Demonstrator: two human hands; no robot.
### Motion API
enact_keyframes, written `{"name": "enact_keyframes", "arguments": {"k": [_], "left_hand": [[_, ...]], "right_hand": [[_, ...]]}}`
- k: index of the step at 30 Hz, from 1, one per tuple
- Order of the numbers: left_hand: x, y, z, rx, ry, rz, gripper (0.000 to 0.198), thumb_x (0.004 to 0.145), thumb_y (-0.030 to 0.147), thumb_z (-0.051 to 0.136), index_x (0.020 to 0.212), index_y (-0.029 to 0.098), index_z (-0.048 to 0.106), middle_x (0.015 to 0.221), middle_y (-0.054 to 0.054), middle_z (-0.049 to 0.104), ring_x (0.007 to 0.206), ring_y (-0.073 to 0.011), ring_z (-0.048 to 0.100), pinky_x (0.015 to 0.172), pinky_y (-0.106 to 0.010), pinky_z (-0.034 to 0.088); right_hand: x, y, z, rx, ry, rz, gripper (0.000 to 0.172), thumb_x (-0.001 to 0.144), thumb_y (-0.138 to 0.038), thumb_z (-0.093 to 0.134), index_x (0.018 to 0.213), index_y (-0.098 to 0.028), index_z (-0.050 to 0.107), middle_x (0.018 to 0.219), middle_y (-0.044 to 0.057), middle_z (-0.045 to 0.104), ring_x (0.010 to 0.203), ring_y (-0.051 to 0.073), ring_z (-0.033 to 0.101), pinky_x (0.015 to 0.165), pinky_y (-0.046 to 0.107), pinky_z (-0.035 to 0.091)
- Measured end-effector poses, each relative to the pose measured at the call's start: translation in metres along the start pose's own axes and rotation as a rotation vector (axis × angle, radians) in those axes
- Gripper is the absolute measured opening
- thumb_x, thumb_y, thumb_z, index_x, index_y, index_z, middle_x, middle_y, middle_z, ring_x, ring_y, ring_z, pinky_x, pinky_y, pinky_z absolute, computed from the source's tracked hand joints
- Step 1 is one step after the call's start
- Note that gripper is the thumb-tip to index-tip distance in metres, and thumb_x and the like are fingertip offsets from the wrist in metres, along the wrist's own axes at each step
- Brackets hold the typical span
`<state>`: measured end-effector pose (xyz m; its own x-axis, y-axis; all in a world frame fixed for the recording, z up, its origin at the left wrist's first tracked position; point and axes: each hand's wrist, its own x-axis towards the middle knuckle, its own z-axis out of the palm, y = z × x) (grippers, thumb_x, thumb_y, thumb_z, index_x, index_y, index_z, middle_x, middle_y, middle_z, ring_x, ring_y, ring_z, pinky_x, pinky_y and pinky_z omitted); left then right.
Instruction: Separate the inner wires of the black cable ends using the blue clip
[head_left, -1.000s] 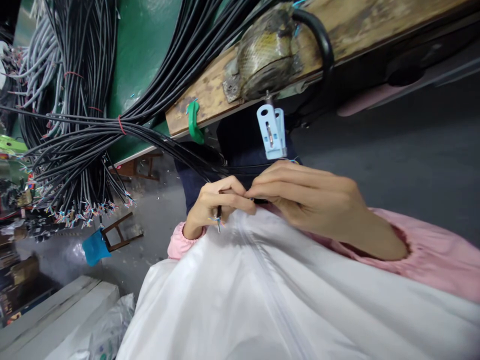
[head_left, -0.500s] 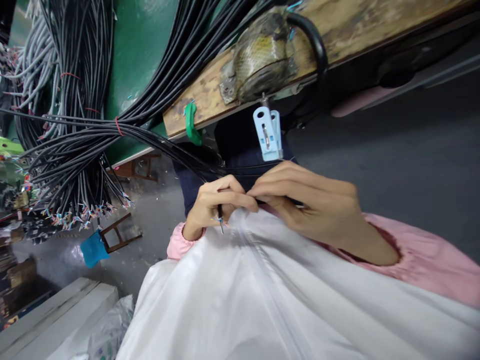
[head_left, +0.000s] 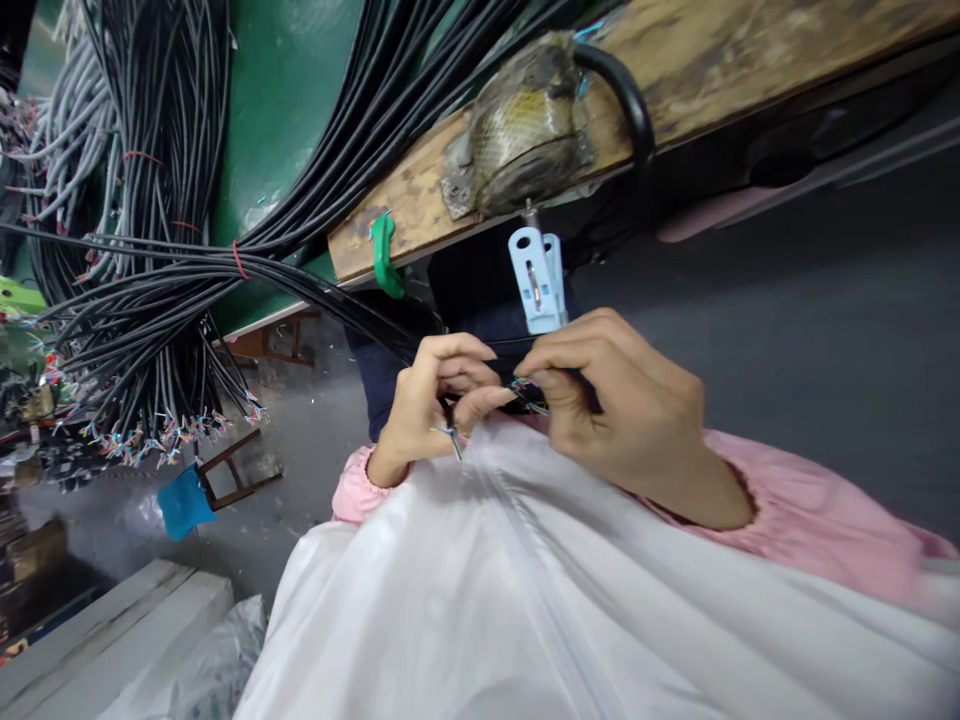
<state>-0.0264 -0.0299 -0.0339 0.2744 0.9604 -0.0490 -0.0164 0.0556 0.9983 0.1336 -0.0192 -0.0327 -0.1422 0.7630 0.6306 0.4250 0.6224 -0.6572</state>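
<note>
Coloured wires sit between the two hands

At far left, grey cables lie beside a thick hank of black cables on the green table. In front of these, another black bundle droops past the table edge, its stripped ends showing many-coloured strands, and a red tie circles it. Below stands a blue stool.

Further right, a green clip grips the wooden board. Beneath it, the left hand is half curled, its thumb and fingers closed on black cable. One stripped cable end juts out below its palm, over the white garment. The coloured wires lie just right of the left thumb's tip, reaching across to the fingertips of the right hand.

Above that gap, a light-blue clothespin hangs from a metal tip under the board, near the right hand's knuckles. The right hand is bent, thumb and forefinger brought together on the coloured wires, which lie at its left side; the exact contact is too small to make out. A pink sleeve covers the forearm at far right.
</note>
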Motion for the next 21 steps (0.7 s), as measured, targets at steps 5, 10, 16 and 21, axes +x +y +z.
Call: {"name": "enact_keyframes", "arguments": {"k": [5,10,16,21], "left_hand": [[0.000,0.006,-0.003,-0.111,-0.005,-0.024,0.043,0.084,0.046,0.073,0.109,0.023,0.046,0.070,0.007,0.060,0.051,-0.0040,0.053,0.055,-0.016,0.044],[-0.001,0.013,-0.006,-0.174,-0.038,-0.057,0.041,0.085,0.043,0.073,0.107,0.023,0.045,0.068,0.008,0.057,0.050,-0.0033,0.053,0.048,-0.013,0.038],[0.005,0.020,-0.011,-0.152,-0.093,-0.124,0.044,0.081,0.049,0.075,0.103,0.020,0.050,0.066,0.007,0.058,0.052,-0.0037,0.055,0.051,-0.014,0.042],[0.019,0.031,-0.020,0.092,-0.261,-0.108,0.038,0.078,0.051,0.077,0.077,0.014,0.066,0.061,0.002,0.062,0.050,-0.0043,0.052,0.051,-0.018,0.040]], "right_hand": [[-0.003,0.009,0.004,-0.110,0.256,0.187,0.016,0.094,-0.015,0.051,0.082,-0.024,0.059,0.072,0.005,0.066,0.067,0.018,0.063,0.058,0.032,0.050],[0.003,0.011,0.002,0.164,0.171,0.002,0.010,0.091,-0.017,0.063,0.091,-0.026,0.067,0.076,0.004,0.072,0.066,0.019,0.068,0.055,0.034,0.051],[0.010,0.014,0.005,0.270,0.104,-0.123,0.014,0.094,-0.017,0.061,0.085,-0.027,0.067,0.071,0.000,0.072,0.061,0.013,0.066,0.056,0.031,0.052],[0.006,0.022,-0.001,0.415,-0.087,0.047,0.020,0.097,-0.030,0.059,0.080,-0.025,0.067,0.069,0.000,0.068,0.061,0.014,0.062,0.059,0.031,0.051]]}}
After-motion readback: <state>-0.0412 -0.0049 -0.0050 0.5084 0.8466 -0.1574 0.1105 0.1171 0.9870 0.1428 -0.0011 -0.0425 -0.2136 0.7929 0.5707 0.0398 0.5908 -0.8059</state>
